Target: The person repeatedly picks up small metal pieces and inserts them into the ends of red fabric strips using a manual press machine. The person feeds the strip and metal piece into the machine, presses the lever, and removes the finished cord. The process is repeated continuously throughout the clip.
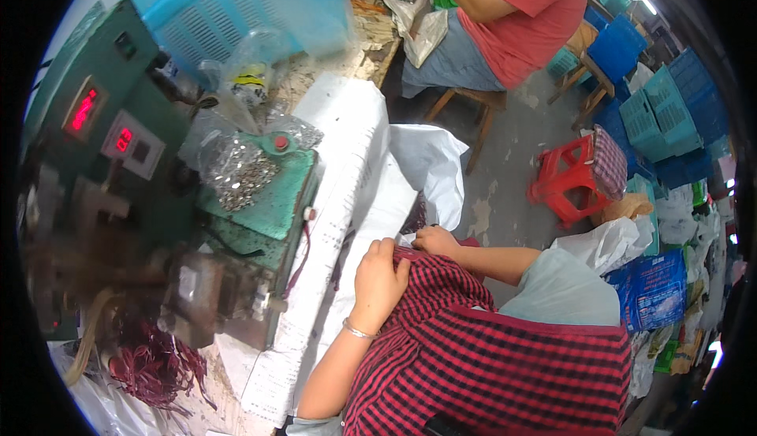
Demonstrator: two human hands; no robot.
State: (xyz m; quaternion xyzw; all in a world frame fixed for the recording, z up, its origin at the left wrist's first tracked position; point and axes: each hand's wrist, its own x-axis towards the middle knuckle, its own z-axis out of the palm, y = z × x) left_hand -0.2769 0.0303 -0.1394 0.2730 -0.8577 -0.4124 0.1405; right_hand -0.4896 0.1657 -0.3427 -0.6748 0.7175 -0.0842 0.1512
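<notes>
My left hand, with a bangle at the wrist, rests on the lap part of a red and black checked apron; its fingertips curl over the cloth's upper edge. My right hand lies near it at the far edge of the same cloth, beside an open white sack with dark red strands inside. Whether either hand grips the cloth cannot be told. To the left stands a green machine with red lit displays; a clear bag of small metal pieces lies on its plate.
White sheets cover the bench edge. Dark red cords lie in a bundle at lower left. A blue plastic basket stands behind the machine. A co-worker sits on a wooden stool ahead. A red stool and stacked crates stand at right.
</notes>
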